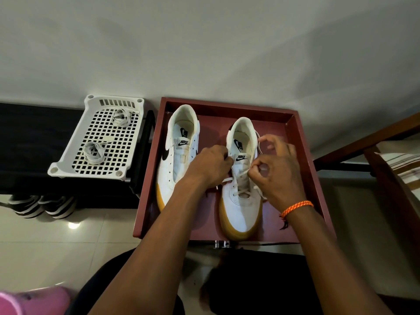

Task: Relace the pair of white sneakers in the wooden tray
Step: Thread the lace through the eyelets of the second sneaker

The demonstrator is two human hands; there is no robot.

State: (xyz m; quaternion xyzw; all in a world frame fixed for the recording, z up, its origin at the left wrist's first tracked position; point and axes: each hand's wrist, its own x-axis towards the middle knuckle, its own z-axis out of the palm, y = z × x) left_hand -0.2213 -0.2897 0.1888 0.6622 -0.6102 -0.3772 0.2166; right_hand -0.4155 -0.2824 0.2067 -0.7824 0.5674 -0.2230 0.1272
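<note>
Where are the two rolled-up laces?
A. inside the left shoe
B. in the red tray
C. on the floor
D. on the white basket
D: both rolled-up laces lie on the white basket, beside the tray where both hands, left hand and right hand, work on the right shoe.

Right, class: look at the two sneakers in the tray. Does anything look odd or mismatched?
Yes. The left sneaker has bare eyelets and no lace, while the right sneaker is partly laced. Two coiled laces lie in the white basket outside the tray.
</note>
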